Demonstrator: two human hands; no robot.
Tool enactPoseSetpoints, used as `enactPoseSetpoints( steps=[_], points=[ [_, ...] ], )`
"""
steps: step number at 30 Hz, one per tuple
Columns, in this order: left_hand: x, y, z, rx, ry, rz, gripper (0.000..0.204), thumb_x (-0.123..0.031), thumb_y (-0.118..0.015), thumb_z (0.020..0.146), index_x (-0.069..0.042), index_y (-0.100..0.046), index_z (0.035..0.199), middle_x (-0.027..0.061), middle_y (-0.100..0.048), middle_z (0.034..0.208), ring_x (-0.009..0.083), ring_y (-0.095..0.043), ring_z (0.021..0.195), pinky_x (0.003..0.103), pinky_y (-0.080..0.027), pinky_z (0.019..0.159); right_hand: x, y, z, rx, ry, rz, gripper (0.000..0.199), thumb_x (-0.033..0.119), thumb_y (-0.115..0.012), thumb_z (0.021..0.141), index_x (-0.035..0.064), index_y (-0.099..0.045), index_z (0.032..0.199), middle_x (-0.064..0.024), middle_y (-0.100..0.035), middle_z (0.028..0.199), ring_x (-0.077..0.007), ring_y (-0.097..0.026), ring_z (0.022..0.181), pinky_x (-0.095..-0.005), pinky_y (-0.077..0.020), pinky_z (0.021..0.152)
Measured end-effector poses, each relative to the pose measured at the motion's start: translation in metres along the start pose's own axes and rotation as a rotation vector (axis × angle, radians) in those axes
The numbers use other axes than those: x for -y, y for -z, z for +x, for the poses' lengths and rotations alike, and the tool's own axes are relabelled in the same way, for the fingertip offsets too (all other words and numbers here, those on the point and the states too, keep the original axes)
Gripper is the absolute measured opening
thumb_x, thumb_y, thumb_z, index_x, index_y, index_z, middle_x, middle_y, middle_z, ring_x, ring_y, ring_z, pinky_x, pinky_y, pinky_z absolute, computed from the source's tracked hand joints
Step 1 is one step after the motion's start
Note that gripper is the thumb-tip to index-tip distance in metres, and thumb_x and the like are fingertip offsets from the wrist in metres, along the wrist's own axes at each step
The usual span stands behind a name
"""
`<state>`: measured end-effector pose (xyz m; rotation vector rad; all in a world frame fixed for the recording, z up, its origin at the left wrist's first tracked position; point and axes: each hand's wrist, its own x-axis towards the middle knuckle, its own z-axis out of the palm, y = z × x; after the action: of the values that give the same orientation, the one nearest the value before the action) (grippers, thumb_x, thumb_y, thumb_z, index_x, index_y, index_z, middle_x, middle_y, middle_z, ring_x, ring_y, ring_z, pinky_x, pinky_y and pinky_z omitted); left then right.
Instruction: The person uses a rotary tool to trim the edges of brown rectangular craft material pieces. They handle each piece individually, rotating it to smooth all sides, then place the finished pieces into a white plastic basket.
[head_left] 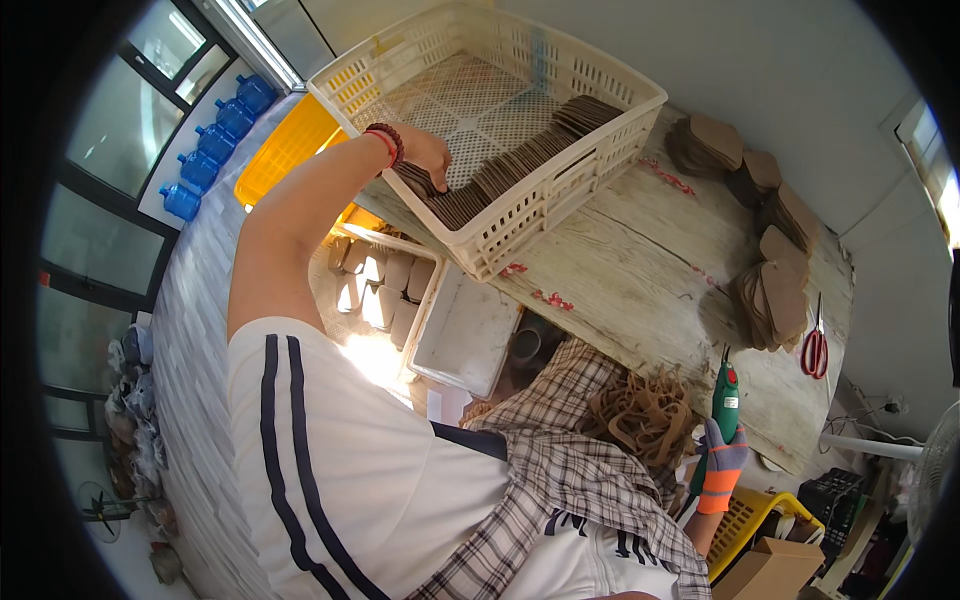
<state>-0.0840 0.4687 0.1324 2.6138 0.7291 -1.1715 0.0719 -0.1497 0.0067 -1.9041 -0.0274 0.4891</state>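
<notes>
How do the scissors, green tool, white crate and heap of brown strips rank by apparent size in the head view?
1. White crate, by far
2. Heap of brown strips
3. Green tool, partly covered by the gloved right hand
4. Scissors, smallest

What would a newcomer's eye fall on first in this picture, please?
Probably the large cream perforated plastic crate at top centre, the bare left hand at its row of thin brown pieces. Next, lower right, the grey-and-orange-gloved right hand grips a green handheld tool. Blue plastic jugs line the upper left.
</notes>
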Motion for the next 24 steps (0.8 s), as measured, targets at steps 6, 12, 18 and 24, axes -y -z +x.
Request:
enactPoseSetpoints(
  steps=[6,12,18,24],
  points=[
    [0.016,-0.008,0.023,0.105,0.166,0.017,0.059,-0.043,-0.073,0.074,-0.007,-0.059,0.118,0.0117,-0.060,0.116,0.0278,-0.056,0.104,0.041,-0.043,0.087,-0.001,0.003,-0.001,-0.012,-0.003,-0.029,0.028,0.013,-0.073,0.080,0.0008,-0.055,0.098,-0.0056,-0.061,0.072,-0.0108,-0.057,0.054,-0.0235,-0.0462,0.045],
    [0.011,-0.007,0.013,0.131,0.403,-0.276,0.063,-0.048,-0.078,0.068,-0.009,-0.064,0.116,0.0122,-0.056,0.125,0.0288,-0.053,0.109,0.042,-0.043,0.086,-0.001,0.002,-0.006,0.008,0.024,-0.027,0.030,0.017,-0.072,0.082,0.0007,-0.055,0.101,-0.0053,-0.060,0.070,-0.0116,-0.056,0.053,-0.0248,-0.0437,0.045],
    [-0.008,-0.001,-0.005,0.032,0.450,-0.219,0.070,-0.051,-0.079,0.065,-0.010,-0.063,0.119,0.0137,-0.053,0.130,0.0310,-0.050,0.115,0.043,-0.045,0.089,-0.015,0.009,-0.001,-0.030,0.007,-0.060,0.027,0.016,-0.071,0.082,0.0022,-0.056,0.099,-0.0036,-0.060,0.067,-0.0105,-0.056,0.052,-0.0242,-0.0432,0.046],
    [-0.005,-0.005,-0.004,-0.002,0.427,-0.190,0.078,-0.064,-0.067,0.070,-0.008,-0.058,0.125,0.0129,-0.050,0.133,0.0309,-0.050,0.118,0.041,-0.042,0.095,-0.006,0.004,-0.007,-0.019,0.033,-0.073,0.026,0.018,-0.072,0.082,0.0028,-0.057,0.097,-0.0029,-0.060,0.066,-0.0093,-0.055,0.051,-0.0234,-0.0419,0.045]
  ],
)
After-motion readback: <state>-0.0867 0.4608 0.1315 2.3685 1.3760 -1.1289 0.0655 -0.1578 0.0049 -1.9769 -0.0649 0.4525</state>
